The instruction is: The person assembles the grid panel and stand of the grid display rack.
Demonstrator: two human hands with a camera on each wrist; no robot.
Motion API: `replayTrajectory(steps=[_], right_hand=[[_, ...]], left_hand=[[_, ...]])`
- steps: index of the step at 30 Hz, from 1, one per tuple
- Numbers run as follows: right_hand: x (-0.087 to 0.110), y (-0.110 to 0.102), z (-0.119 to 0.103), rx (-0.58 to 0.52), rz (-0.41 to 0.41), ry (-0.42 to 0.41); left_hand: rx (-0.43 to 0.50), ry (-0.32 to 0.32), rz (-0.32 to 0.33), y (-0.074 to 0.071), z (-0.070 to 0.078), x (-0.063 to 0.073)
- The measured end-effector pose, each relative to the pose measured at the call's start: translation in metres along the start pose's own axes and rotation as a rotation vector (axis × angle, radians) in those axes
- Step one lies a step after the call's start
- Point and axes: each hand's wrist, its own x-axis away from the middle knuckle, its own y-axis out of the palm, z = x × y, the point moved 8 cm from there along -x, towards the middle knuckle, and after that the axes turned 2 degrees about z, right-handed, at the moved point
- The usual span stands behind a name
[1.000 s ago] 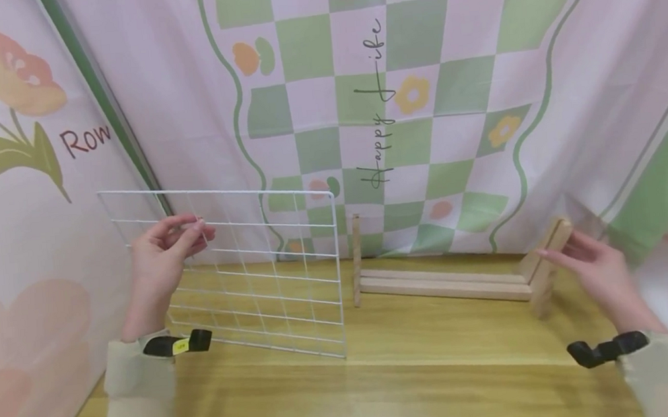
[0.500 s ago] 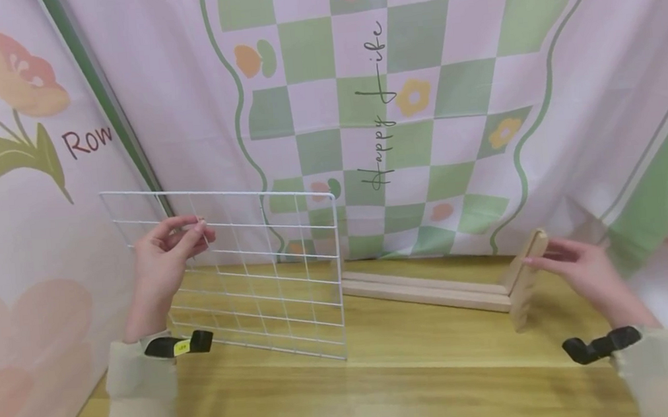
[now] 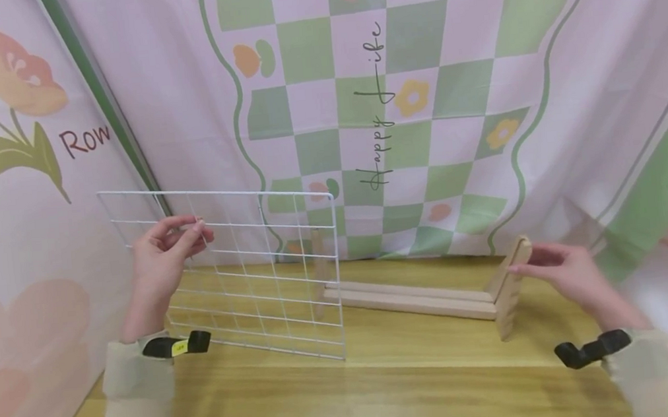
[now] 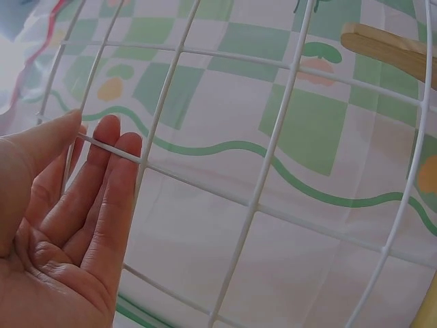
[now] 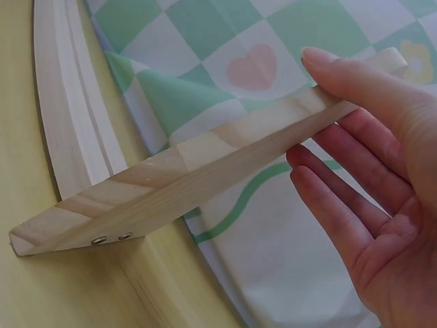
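Note:
My left hand (image 3: 163, 270) pinches a wire of a white wire grid panel (image 3: 277, 276), which stands upright at the left of the table. In the left wrist view the thumb and fingers (image 4: 102, 198) meet at a crossing of the wires. With thumb and fingertips my right hand (image 3: 572, 274) grips the top of the right end piece of a wooden stand (image 3: 413, 297). Two screw heads show low on that end piece (image 5: 184, 178) in the right wrist view. The stand's left upright is partly behind the grid's right edge.
A wood-grain table (image 3: 386, 396) carries both things. Behind it hangs a green and white checked curtain (image 3: 360, 100), and a flower-print curtain (image 3: 14, 230) lines the left side.
My right hand has moved the wooden stand left and slightly nearer, so its left upright now lies behind the grid. The left hand and the grid have stayed in place.

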Motion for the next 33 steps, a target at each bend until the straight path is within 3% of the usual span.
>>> replayTrajectory(steps=[19,23,33], right_hand=[[0.013,0.036,-0.034,-0.076,-0.045,-0.080],[0.014,0.044,-0.039,-0.134,-0.045,-0.110],[0.017,0.050,-0.049,-0.160,-0.027,-0.141]], left_hand=[[-0.047,-0.008,0.002,0.001,-0.002,-0.001],[-0.048,-0.012,-0.002,0.001,-0.001,-0.001],[-0.028,-0.019,0.014,0.002,-0.001,0.000]])
